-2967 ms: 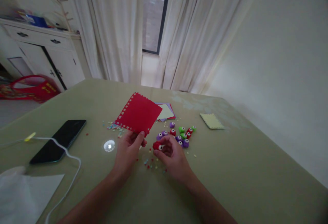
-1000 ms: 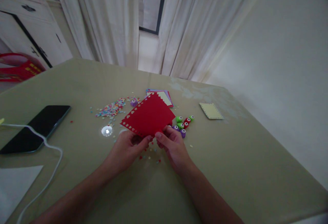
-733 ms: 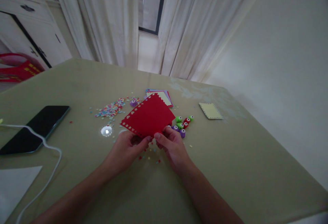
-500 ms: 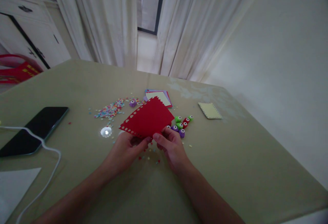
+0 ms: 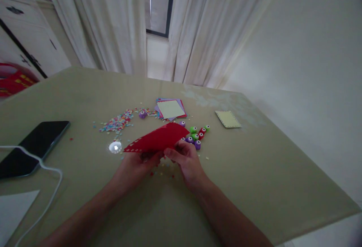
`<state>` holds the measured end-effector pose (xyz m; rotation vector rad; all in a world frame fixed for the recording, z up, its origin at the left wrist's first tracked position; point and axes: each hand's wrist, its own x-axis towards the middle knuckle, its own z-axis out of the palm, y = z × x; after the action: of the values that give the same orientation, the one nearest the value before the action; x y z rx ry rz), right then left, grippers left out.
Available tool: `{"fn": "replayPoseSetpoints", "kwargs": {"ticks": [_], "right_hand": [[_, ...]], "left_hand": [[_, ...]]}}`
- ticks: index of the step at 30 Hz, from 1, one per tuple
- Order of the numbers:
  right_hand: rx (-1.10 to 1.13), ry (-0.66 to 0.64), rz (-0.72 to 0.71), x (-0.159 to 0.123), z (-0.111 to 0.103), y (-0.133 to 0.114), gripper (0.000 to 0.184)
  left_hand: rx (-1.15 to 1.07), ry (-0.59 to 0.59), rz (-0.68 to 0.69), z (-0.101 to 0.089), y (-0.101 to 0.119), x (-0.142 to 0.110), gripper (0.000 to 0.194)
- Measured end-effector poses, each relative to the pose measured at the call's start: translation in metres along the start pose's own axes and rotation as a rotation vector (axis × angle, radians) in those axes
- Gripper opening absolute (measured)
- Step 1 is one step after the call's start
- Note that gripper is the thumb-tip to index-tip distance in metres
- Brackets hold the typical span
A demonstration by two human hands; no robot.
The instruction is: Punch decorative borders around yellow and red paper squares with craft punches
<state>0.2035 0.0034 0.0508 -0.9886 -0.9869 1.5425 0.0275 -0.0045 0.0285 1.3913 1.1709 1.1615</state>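
Observation:
A square sheet of red paper [image 5: 160,138] with small shapes punched along its edge is tilted above the table, bending slightly. My left hand [image 5: 138,167] is closed on its near left side, thumb on top and fingers underneath. Closed at the near right corner is my right hand [image 5: 188,160], thumb pressed by the paper; whether anything else is in its fingers is hidden. Just beyond it are several small purple, green and red pieces with eye-like white spots [image 5: 195,135]. A few paper bits [image 5: 162,174] lie below the hands.
Behind stands a stack of coloured paper squares [image 5: 171,109], with a purple eyed piece [image 5: 143,114] and a pile of confetti [image 5: 117,121] to its left. A punched yellow square [image 5: 227,119] lies right. On the left are a phone [image 5: 36,147], white cable [image 5: 55,169] and white sheet [image 5: 14,213].
The red paper has tipped flatter and its far edge has dropped, uncovering more of the paper stack and another purple piece. Both hands keep their grip. The view has shifted slightly right.

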Motion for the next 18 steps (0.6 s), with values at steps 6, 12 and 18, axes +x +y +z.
{"fn": "replayPoseSetpoints", "kwargs": {"ticks": [6,12,18], "right_hand": [[-0.009,-0.013,-0.004,0.001,0.003,-0.002,0.032],[0.045,-0.064,0.016,0.001,0.001,-0.001,0.028],[0.004,-0.034,-0.012,0.005,-0.008,0.002,0.038]], "left_hand": [[0.016,-0.020,0.016,-0.002,0.010,0.001,0.018],[-0.032,0.009,-0.087,-0.002,0.021,0.002,0.022],[-0.084,0.159,-0.096,-0.005,0.031,0.002,0.025]]}}
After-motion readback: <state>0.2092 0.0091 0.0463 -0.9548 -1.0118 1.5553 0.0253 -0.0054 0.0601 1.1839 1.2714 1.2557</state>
